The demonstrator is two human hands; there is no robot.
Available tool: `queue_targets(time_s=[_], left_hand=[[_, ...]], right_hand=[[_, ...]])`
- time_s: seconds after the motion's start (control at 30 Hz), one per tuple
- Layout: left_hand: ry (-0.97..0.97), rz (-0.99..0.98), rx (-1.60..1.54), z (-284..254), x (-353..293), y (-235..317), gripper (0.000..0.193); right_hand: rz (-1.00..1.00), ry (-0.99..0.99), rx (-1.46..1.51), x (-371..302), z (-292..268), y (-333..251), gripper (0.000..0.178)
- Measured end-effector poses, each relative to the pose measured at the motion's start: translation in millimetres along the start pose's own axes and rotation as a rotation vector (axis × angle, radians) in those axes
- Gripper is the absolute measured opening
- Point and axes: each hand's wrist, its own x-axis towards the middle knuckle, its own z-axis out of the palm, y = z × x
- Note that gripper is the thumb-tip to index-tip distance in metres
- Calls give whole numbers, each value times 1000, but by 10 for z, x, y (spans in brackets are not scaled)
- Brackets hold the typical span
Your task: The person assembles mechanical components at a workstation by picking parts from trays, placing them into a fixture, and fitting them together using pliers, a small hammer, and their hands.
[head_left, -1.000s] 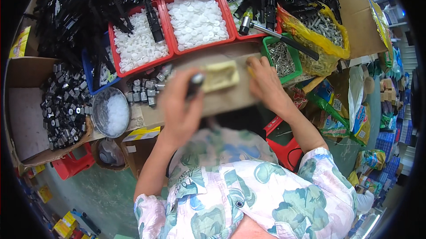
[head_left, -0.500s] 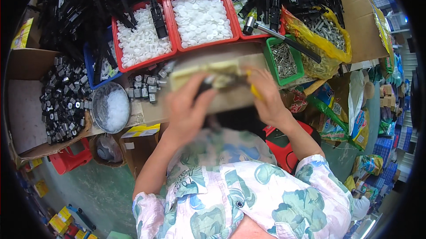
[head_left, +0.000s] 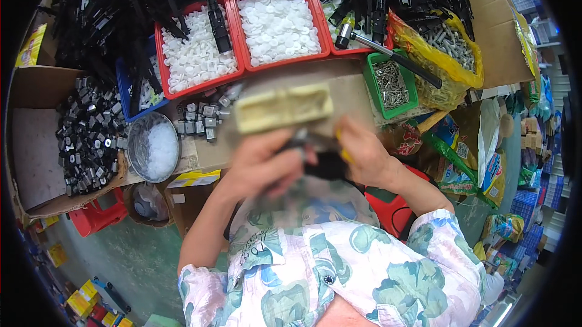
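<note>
My left hand (head_left: 267,166) is closed, its fingers wrapped round the left end of a long black part (head_left: 326,143) with a greyish end. My right hand (head_left: 365,154) is closed at the part's other end, with a bright yellow patch at its fingertips. Motion blur hides whether that yellow is a tool or something on the fingers. Just beyond the hands lies a pale yellow, shallow block (head_left: 285,107) with a hollowed top, on a brown board (head_left: 345,87). Both hands are apart from it, nearer to my body.
Red trays (head_left: 244,60) of small white plastic pieces stand behind the board, under heaped black parts (head_left: 121,11). A hammer (head_left: 397,59) lies across a green tray (head_left: 369,81) of metal pins and a yellow bag (head_left: 470,75). Left are a metal bowl (head_left: 134,151) and many small grey-black blocks (head_left: 91,139).
Both hands have drawn back toward my body with the black part, off the pale yellow block. The block's hollow top now shows.
</note>
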Motion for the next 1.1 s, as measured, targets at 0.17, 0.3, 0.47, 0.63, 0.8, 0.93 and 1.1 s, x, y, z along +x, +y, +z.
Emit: queue_targets(time_s=[0.17, 0.3, 0.47, 0.63, 0.8, 0.93, 1.1], left_hand=[[-294, -34, -398, -94, -117, -149, 40], [-100, -31, -315, -74, -269, -119, 35], [330, -117, 841, -501, -887, -445, 29], [600, -467, 1309, -668, -1660, -799, 31], [803, -334, 1447, -590, -1648, -789, 25], [851, 86, 1262, -410, -1216, -446, 18], [976, 438, 1541, -551, -649, -391, 23]], right_hand=[[-22, -59, 23, -1, 13, -86, 16], [-32, -76, -7, 55, 61, -9, 18], [122, 17, -242, 49, 51, 403, 22], [217, -18, -457, 38, 123, 601, 22], [217, -16, -474, 29, 135, 617, 24], [229, -44, -422, 38, 83, 596, 30], [179, -21, -461, 167, -11, 479, 30]])
